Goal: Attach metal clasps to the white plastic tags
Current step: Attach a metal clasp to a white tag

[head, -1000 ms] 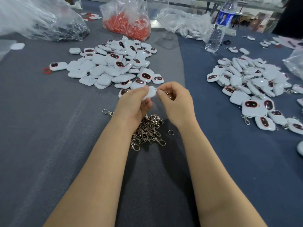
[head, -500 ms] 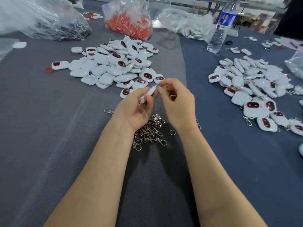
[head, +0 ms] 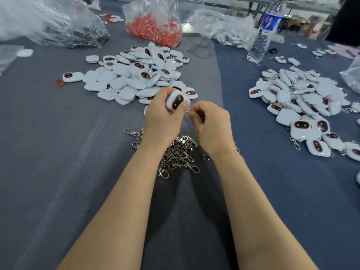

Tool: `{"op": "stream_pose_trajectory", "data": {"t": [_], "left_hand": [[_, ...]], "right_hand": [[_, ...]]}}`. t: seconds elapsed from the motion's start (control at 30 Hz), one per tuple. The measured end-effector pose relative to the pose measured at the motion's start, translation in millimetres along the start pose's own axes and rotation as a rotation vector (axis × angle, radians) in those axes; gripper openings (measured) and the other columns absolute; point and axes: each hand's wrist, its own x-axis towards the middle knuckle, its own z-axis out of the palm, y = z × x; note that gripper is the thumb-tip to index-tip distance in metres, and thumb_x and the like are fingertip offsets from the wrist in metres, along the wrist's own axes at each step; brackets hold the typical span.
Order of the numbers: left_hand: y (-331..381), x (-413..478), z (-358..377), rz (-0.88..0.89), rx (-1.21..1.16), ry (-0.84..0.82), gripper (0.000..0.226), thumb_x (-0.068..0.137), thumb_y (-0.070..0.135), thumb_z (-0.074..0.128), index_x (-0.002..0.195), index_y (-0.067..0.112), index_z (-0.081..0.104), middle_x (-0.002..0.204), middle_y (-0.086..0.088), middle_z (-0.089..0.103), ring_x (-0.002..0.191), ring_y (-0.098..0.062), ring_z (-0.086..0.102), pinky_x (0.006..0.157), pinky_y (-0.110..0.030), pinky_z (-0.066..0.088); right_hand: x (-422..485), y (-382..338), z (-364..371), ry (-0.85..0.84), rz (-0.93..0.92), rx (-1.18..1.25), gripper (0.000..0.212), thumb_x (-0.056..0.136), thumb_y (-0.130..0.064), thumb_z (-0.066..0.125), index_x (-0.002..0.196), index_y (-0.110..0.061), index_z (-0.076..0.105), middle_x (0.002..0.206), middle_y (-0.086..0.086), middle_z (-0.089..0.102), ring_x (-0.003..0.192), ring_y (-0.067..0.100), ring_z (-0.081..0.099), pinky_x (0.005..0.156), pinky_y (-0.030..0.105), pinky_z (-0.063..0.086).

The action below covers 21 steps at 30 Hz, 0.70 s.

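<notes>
The white tag [head: 176,100] has been turned. A moment ago it showed only its thin edge. Now its dark face with the red rim looks up. It is held in the air, just past the clasp pile [head: 179,152], on the far side from the person.

The left hand [head: 161,119] holds the tag. Its fingers are curled round the tag, and the thumb presses on the tag's near end. The right hand [head: 212,125] is touching close beside it. Its thumb and first finger are pinched tight on a small metal ring [head: 188,111] right at the tag's corner. The other right fingers are curled in, and I cannot tell what they hide.

I think the turn means the ring is being worked through the tag's corner. The picture is too small to tell if it has gone all the way in yet.

Past the clasp pile and a bit to the left lies a heap of bare tags [head: 136,75], so lots are left to do. Well off to the right of the clasp pile is a heap of finished tags [head: 303,102] with clasps on. One loose ring [head: 206,157] lies just right of the clasp pile.
</notes>
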Motion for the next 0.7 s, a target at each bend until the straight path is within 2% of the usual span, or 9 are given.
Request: {"op": "stream_pose_trajectory", "data": {"t": [0.17,0.3,0.37,0.43,0.53,0.63,0.7], "left_hand": [[-2.4,-2.5,2.6,0.104,0.074,-0.006,0.011,0.086,0.017,0.065,0.091,0.022,0.057,0.068,0.016,0.054,0.056,0.008,0.049,0.056,-0.003,0.035],[-4.0,-1.3,3.7,0.075,0.029,0.012,0.009,0.086,0.019,0.065,0.089,0.023,0.058,0.068,0.014,0.055,0.055,0.005,0.048,0.057,-0.008,0.037],[-4.0,1.7,2.9,-0.082,-0.138,0.062,0.007,0.087,0.017,0.064,0.087,0.021,0.058,0.071,0.011,0.058,0.054,0.004,0.050,0.055,-0.015,0.044],[-3.7,4.5,1.6,-0.283,-0.342,0.072,0.005,0.089,0.015,0.062,0.085,0.017,0.060,0.067,0.006,0.057,0.046,0.003,0.050,0.047,-0.015,0.044],[-1.9,7.6,-3.1,-0.574,-0.668,0.053,0.012,0.090,0.013,0.062,0.079,0.009,0.061,0.061,0.002,0.053,0.040,0.000,0.047,0.042,-0.012,0.044],[1.1,7.4,-7.7,-0.787,-0.995,-0.015,0.008,0.091,0.010,0.060,0.090,0.002,0.061,0.079,-0.006,0.061,0.038,-0.002,0.049,0.041,-0.008,0.044],[1.3,6.7,-9.9,-0.854,-1.074,-0.066,0.011,0.091,0.011,0.059,0.094,0.000,0.061,0.081,-0.011,0.064,0.039,-0.003,0.053,0.040,-0.008,0.044]], "right_hand": [[0.5,0.1,-0.4,-0.025,0.017,-0.015,0.011,0.092,-0.009,0.056,0.085,-0.009,0.065,0.077,-0.001,0.056,0.069,0.014,0.048,0.063,0.024,0.037],[-0.1,-1.3,0.4,-0.014,0.041,0.026,0.011,0.091,-0.011,0.058,0.085,-0.008,0.065,0.081,0.003,0.061,0.072,0.014,0.050,0.065,0.023,0.038],[-1.0,-5.0,1.2,0.021,0.053,0.114,0.007,0.090,-0.011,0.061,0.085,-0.009,0.066,0.083,0.003,0.062,0.071,0.010,0.051,0.065,0.014,0.038],[-1.5,-7.4,1.6,0.045,0.072,0.202,0.004,0.088,-0.010,0.063,0.086,-0.012,0.065,0.086,0.001,0.062,0.069,0.002,0.052,0.067,0.005,0.038],[-1.0,-7.7,1.4,0.052,0.081,0.319,0.011,0.087,-0.008,0.064,0.084,-0.018,0.062,0.081,-0.009,0.062,0.069,-0.005,0.053,0.067,0.004,0.039],[-1.6,-9.1,1.3,0.066,0.074,0.357,0.017,0.088,-0.009,0.064,0.082,-0.024,0.061,0.075,-0.021,0.060,0.069,-0.009,0.054,0.066,0.003,0.039],[-2.7,-10.1,1.6,0.099,0.039,0.340,0.019,0.089,-0.008,0.062,0.079,-0.024,0.060,0.071,-0.021,0.058,0.066,-0.008,0.052,0.065,0.003,0.038]]}}
